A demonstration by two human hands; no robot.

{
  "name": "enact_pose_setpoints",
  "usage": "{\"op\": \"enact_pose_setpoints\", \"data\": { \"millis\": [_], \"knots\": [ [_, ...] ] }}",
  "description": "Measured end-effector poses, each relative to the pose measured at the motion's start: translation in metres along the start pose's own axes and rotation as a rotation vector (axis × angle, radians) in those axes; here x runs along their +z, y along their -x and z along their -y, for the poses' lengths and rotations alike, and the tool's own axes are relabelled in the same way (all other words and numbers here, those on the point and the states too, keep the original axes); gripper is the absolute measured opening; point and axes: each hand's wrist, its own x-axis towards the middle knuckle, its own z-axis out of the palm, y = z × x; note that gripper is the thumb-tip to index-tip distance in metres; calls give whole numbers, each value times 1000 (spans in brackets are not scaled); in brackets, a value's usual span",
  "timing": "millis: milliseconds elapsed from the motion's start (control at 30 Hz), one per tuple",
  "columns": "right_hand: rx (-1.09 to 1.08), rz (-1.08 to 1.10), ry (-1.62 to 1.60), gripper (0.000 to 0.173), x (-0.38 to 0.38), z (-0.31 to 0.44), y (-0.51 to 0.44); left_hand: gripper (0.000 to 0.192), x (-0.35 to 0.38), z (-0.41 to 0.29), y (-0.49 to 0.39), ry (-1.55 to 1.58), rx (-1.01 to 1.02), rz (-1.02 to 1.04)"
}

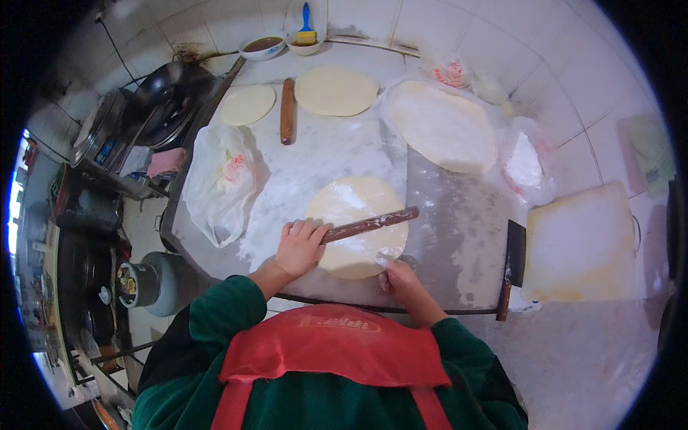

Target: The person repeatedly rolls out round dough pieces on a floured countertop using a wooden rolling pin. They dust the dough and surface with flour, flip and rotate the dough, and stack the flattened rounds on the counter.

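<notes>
My left hand (301,246) grips the left end of a dark wooden rolling pin (371,224), which slants across a round sheet of dough (349,201). Flour whitens parts of the pin and the dough's surface. At the sheet's near right edge is my right hand (400,277), its fingertips pale with flour. Whether those fingers pinch the dough or merely touch it, I cannot tell. The sheet lies partly on a floured white area of the worktop (322,150), close to the front edge.
Farther back lie a second rolling pin (287,111), dough rounds (336,90) and a large floured sheet (446,123). A plastic bag (223,183) rests at left, a flour bag (524,161) at right. A cleaver (515,252) lies beside a cutting board (580,247). Bowls (263,48) stand behind.
</notes>
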Motion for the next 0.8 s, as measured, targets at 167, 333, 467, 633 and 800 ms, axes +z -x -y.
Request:
{"op": "enact_pose_setpoints", "data": {
  "millis": [167, 333, 467, 633, 800],
  "knots": [
    [32, 207, -387, 39, 17, 13, -12, 56, -28, 22, 4, 111, 213, 189],
    [-241, -47, -563, 35, 44, 109, -64, 58, -30, 43, -43, -2, 156, 148],
    [-703, -433, 1061, 31, 58, 97, -59, 62, 9, 6, -54, 186, 86, -14],
    [-1238, -418, 1352, 38, 51, 51, -22, 63, 14, -30, -21, 305, 241, 117],
    [-1082, -560, 1484, 41, 49, 116, -51, 58, -2, 2, -87, 15, 49, 151]
  ]
}}
